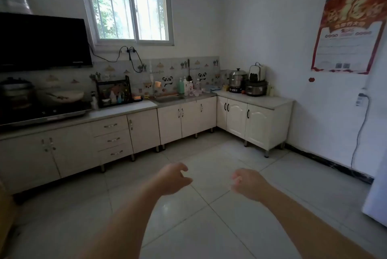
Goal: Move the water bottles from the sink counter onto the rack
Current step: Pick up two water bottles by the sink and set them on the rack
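Note:
I stand well back from the kitchen counter. A steel sink (168,98) is set in the counter under the window. Several bottles (186,86) stand in a cluster on the counter just right of the sink, one green, the others pale. A black wire rack (113,93) holding small bottles stands on the counter left of the sink. My left hand (171,178) and my right hand (246,182) hang over the tiled floor, far from the counter, both holding nothing with fingers loosely curled and apart.
A stove (44,110) with a pan (67,95) sits at the left under a black hood (41,42). Pots and a cooker (256,88) stand on the corner counter at right. A white appliance (377,200) is at the right edge. Tiled floor (209,164) lies between me and the cabinets.

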Demonstrator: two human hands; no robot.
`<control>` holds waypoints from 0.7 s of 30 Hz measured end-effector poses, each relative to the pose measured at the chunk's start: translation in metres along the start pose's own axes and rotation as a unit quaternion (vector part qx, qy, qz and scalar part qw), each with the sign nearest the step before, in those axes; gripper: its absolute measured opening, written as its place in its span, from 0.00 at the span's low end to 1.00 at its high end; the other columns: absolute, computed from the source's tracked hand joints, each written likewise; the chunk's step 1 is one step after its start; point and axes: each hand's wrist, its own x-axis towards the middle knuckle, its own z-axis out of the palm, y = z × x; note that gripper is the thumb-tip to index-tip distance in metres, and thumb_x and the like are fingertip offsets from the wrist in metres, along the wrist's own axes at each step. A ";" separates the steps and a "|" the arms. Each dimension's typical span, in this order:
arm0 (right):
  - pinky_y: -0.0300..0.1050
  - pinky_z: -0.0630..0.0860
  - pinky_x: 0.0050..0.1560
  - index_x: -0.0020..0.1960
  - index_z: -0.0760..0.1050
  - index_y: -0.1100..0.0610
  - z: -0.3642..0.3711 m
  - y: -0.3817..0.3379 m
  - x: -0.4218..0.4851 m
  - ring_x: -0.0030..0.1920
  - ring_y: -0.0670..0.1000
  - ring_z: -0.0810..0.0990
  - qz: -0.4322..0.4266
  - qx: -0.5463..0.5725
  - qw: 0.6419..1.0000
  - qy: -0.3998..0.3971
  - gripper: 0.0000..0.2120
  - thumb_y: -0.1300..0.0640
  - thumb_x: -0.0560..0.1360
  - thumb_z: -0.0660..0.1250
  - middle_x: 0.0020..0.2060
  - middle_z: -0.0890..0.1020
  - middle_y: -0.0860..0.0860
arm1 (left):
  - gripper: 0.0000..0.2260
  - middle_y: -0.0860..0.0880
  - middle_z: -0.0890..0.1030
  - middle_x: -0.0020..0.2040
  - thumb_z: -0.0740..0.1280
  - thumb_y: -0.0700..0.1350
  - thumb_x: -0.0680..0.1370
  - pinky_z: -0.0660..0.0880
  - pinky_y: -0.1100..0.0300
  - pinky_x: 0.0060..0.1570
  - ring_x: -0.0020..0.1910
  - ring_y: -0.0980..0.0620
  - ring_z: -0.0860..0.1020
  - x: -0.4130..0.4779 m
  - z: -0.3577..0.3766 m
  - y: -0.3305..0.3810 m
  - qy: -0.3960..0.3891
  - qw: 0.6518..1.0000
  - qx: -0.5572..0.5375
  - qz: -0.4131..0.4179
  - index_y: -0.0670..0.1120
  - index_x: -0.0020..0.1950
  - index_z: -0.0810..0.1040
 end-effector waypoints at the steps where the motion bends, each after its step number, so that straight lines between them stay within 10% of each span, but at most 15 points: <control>1: 0.39 0.67 0.46 0.62 0.71 0.59 -0.002 0.002 0.001 0.52 0.50 0.73 -0.002 0.002 1.000 -0.005 0.18 0.56 0.74 0.66 0.58 0.76 0.56 | 0.20 0.45 0.77 0.60 0.65 0.50 0.77 0.73 0.58 0.58 0.56 0.49 0.76 0.003 0.002 0.003 -0.003 1.000 0.000 -0.003 0.46 0.67 0.69; 21: 0.43 0.69 0.59 0.65 0.70 0.56 -0.022 0.067 0.080 0.62 0.53 0.74 0.033 -0.003 0.998 -0.045 0.21 0.55 0.73 0.66 0.62 0.75 0.55 | 0.21 0.45 0.76 0.62 0.64 0.50 0.77 0.73 0.55 0.60 0.57 0.48 0.76 0.098 0.048 0.038 -0.040 0.999 0.024 -0.013 0.46 0.67 0.68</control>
